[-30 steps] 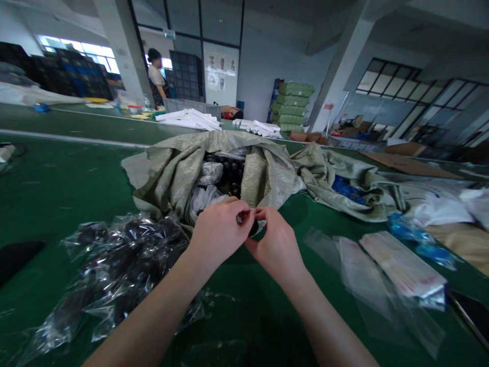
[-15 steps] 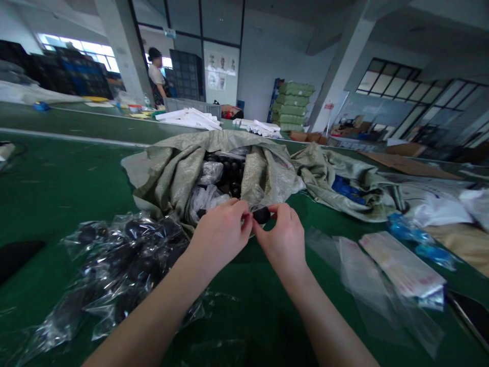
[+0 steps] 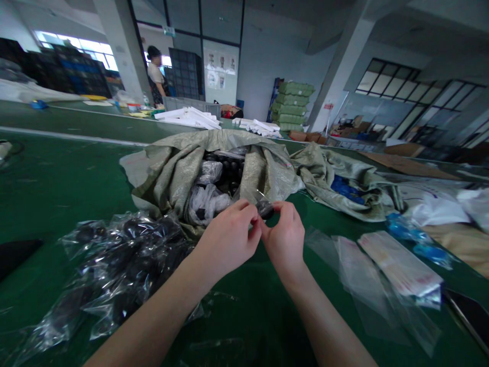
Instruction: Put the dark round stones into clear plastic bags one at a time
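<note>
Being pinched between two hands, one small black lump in clear plastic is held just above a green table, at the edge of a woven sack. The left hand and the right hand are both curled, neither clenched nor released, with the fingertips closed on the lump and its plastic from either side. To the left of the arms, one clear bag filled with black lumps is laid on the table; the exact count is hidden by the folds. To the right, three flat clear bags are spread out, two of them with printed paper inside, and one dark flat slab is seen at the table edge. Farther on, the woven sack is lying open, with many black lumps and two plastic bundles seen inside. Beyond it, two piles of white strips are laid out, one grey crate is placed behind them, and a stack of green bales is seen at the back. A co-worker is standing at the far left, by a pillar.
</note>
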Motion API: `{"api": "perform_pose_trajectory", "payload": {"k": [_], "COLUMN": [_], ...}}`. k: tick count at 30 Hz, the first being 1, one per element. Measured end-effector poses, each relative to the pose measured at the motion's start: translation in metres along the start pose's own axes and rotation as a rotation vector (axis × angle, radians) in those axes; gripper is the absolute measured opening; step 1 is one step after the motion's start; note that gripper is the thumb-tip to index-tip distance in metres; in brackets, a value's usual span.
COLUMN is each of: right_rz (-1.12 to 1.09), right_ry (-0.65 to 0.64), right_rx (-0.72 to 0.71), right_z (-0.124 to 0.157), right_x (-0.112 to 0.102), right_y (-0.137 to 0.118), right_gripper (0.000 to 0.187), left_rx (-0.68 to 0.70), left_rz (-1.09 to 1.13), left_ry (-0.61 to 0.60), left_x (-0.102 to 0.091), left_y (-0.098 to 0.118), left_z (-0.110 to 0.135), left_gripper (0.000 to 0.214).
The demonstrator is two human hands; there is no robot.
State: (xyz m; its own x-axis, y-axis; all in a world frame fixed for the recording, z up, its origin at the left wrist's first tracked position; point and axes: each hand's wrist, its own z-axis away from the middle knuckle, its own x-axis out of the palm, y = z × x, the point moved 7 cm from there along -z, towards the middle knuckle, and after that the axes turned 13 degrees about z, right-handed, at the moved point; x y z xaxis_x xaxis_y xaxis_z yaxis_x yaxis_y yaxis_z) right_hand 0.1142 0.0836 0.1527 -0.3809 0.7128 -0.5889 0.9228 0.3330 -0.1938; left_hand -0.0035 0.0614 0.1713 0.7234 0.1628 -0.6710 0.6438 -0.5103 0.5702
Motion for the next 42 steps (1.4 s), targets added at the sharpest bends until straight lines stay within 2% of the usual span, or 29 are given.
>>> {"api": "perform_pose_trajectory", "payload": {"k": [3,6,12,17,21,25,28,32,35,40,42], "right_rz": [-0.031,-0.098,-0.268,-0.529,-0.645,-0.854,-0.963,-1.018,-0.997,-1.049,-1.099], "right_ry": [-0.04,-0.107,-0.374,-0.552,-0.569,-0.625,-0.611,-0.566,-0.581,-0.646,-0.73], "right_rx": [0.003,0.003,0.032,0.089,0.156,0.37,0.476,0.517,0.585,0.767,0.841], "right_z": [0.001,0.001,-0.005,-0.008,-0.007,-0.001,0.0,0.0,0.004,0.012,0.016], "right_x": [0.003,0.008,0.017,0.019,0.026,0.041,0.044,0.047,0.053,0.059,0.061], "right_y": [0.0,-0.003,-0.003,0.001,0.007,0.015,0.02,0.026,0.03,0.031,0.028], "right_gripper": [0.02,0.022,0.021,0.028,0.028,0.026,0.027,0.03,0.03,0.021,0.015], "left_rx": [0.015,-0.06,-0.271,-0.347,-0.359,-0.377,-0.43,-0.475,-0.451,-0.392,-0.389], "left_rz": [0.117,0.164,0.163,0.201,0.265,0.312,0.367,0.468,0.474,0.381,0.367], "left_ry": [0.041,0.109,0.083,0.123,0.166,0.214,0.226,0.217,0.225,0.232,0.246], "left_x": [-0.001,-0.003,-0.004,-0.013,-0.016,-0.017,-0.018,-0.017,-0.017,-0.017,-0.019], "left_y": [-0.002,-0.012,-0.03,-0.04,-0.048,-0.052,-0.055,-0.059,-0.058,-0.055,-0.055], "left_z": [-0.002,-0.004,-0.006,-0.006,-0.006,-0.006,-0.005,-0.005,-0.005,-0.005,-0.005], "left_gripper": [0.01,0.013,0.02,0.021,0.02,0.017,0.016,0.018,0.018,0.017,0.018]}}
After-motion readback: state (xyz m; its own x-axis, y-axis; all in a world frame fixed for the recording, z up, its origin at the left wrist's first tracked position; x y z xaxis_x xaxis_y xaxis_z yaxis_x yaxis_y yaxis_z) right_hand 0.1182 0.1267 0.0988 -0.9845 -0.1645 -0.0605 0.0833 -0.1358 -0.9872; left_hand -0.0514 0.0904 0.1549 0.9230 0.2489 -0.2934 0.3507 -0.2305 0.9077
